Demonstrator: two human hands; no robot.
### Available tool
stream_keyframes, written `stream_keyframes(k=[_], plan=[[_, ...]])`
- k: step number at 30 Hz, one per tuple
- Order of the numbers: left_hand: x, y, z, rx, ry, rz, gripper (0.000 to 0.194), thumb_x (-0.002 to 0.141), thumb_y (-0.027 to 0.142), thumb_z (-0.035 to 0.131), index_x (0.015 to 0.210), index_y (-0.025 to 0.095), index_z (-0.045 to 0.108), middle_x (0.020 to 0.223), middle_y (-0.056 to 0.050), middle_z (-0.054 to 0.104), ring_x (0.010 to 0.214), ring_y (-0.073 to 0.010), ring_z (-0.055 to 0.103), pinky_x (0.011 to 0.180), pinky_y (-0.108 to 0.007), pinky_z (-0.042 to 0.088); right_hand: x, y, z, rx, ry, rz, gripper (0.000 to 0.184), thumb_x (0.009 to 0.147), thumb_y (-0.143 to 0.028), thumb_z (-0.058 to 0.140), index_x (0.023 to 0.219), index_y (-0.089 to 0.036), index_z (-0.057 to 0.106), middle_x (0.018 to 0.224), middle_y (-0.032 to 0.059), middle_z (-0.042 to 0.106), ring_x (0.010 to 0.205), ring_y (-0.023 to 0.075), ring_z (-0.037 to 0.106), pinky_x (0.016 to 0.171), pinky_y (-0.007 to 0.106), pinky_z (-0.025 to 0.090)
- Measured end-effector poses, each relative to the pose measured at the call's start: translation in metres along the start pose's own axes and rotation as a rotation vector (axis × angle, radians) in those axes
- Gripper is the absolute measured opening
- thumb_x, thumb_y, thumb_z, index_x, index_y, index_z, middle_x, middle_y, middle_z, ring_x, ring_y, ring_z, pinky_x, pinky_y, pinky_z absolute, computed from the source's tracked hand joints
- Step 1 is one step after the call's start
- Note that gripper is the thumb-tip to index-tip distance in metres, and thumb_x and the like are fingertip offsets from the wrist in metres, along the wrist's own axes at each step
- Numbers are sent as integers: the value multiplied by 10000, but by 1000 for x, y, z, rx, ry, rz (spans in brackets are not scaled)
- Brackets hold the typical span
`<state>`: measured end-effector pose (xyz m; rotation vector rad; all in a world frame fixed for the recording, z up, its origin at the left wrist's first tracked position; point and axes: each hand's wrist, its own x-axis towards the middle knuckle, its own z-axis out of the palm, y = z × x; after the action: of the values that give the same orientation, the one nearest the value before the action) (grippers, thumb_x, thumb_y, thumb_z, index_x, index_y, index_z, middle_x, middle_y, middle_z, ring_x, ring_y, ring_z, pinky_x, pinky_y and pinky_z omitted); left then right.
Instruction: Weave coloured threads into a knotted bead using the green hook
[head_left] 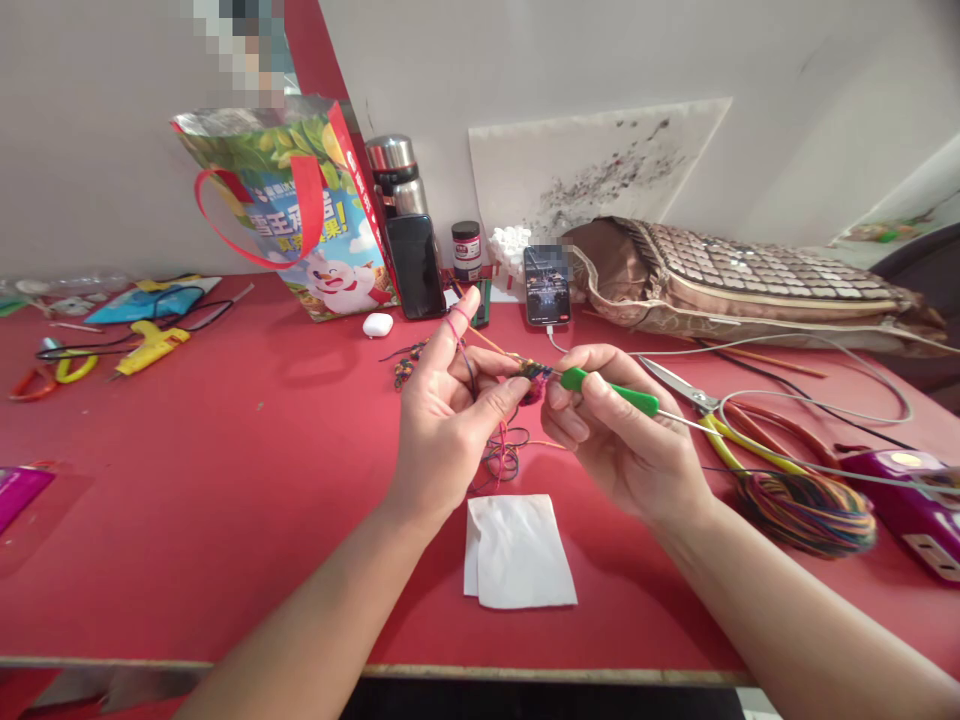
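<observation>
My left hand [457, 410] pinches a small multicoloured crochet piece [534, 384] between thumb and fingers, its index finger raised with yarn wrapped round it. In my right hand [626, 430] is a crochet hook [619, 392] with a green handle, held near its middle. The hook's tip meets the crochet piece close to my left thumb. Loose multicoloured yarn [504, 460] hangs and coils below the hands on the red table. Behind my left hand lies more colourful yarn work [405, 372], partly hidden.
A white folded tissue [523, 550] lies in front of me. To the right are scissors [701, 400], a yarn skein [814, 512], a cable and a purple power strip [911, 500]. Behind stand a phone [547, 285], another phone [415, 268] and a shopping bag [300, 230]. A yellow glue gun [152, 348] lies left.
</observation>
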<state>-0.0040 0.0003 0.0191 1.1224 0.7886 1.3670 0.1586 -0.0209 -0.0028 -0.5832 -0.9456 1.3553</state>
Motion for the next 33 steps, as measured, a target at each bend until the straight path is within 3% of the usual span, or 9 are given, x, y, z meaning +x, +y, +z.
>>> stream_keyframes(k=[14,23,33], plan=[[-1,-1,0,-36,-8,-18,669,831,193,939,1453,333,734,875,9,764,862,-181,733,808,-310,631,-1,0,4,27,40,15,205,908,-382,914,995,-247,787,806,6,722,593,117,506,577,304,477],[0,-3,0,-2,-31,-13,820,850,188,917,1602,311,615,860,19,753,808,-145,721,762,-251,634,1,6,3,-7,106,-14,150,890,-352,928,981,-255,857,690,-14,688,538,95,449,536,271,441],[3,-5,-3,46,-46,-4,876,868,143,869,1666,286,538,862,21,737,869,-156,730,831,-265,658,1,-3,3,36,53,57,231,930,-415,854,1075,-252,931,732,23,717,570,109,516,545,281,468]])
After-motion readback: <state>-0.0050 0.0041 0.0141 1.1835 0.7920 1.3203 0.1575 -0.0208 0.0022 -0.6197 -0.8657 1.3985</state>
